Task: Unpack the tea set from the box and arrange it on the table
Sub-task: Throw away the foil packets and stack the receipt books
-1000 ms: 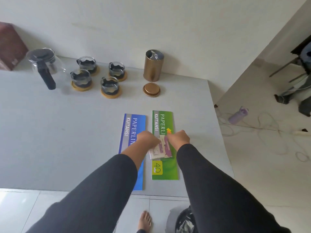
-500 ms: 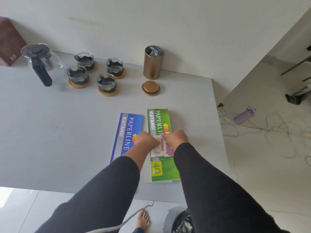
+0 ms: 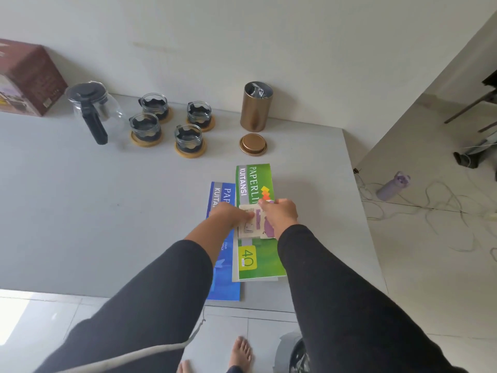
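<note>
**Both hands on a small packet over the green booklet**

Both arms, in black sleeves, reach forward from the bottom of the frame to its centre. The left hand [image 3: 233, 214] and the right hand [image 3: 281, 214] meet over one small pale packet [image 3: 254, 224] with purple print, each with fingers curled onto an edge of it. The packet sits above the green booklet [image 3: 256, 224], which partly overlaps one blue booklet [image 3: 224, 270] to its left; both lie on the grey table [image 3: 94, 211].

In the upper left, along the wall, stands one glass teapot [image 3: 92, 109] with a black handle. Right of it are four glass cups [image 3: 172, 122], each on its own round wooden coaster. Further right stands one open gold canister [image 3: 255, 107], its lid [image 3: 253, 144] lying flat just in front. One dark red box [image 3: 29, 79] sits at the far left edge.
</note>
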Tool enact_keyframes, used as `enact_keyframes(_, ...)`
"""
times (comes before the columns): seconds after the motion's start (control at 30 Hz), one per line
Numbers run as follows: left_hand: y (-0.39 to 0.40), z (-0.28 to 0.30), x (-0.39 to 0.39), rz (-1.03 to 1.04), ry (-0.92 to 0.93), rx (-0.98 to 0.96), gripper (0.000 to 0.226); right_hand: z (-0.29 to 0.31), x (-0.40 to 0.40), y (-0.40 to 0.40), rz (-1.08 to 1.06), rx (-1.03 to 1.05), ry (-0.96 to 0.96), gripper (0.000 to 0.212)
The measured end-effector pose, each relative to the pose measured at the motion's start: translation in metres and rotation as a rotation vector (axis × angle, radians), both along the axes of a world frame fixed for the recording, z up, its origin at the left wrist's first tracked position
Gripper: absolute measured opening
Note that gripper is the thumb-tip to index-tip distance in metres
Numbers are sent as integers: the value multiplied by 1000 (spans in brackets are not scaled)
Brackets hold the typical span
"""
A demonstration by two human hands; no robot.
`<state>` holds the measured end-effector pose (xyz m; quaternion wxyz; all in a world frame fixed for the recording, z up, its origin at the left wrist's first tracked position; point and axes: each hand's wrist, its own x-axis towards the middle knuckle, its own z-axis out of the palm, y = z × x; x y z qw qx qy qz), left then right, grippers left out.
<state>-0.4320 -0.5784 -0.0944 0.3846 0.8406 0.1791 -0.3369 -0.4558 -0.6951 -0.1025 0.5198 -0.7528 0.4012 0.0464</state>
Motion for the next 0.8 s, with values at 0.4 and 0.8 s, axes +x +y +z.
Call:
enact_keyframes(0.4, 67, -19, -34, -78, -70, 183, 27, -36, -25, 97, 54, -223, 210, 45)
enact_keyframes(0.8, 89, -31, -41, -86, 86, -19, 31, -31, -44, 100, -34, 7, 242, 38)
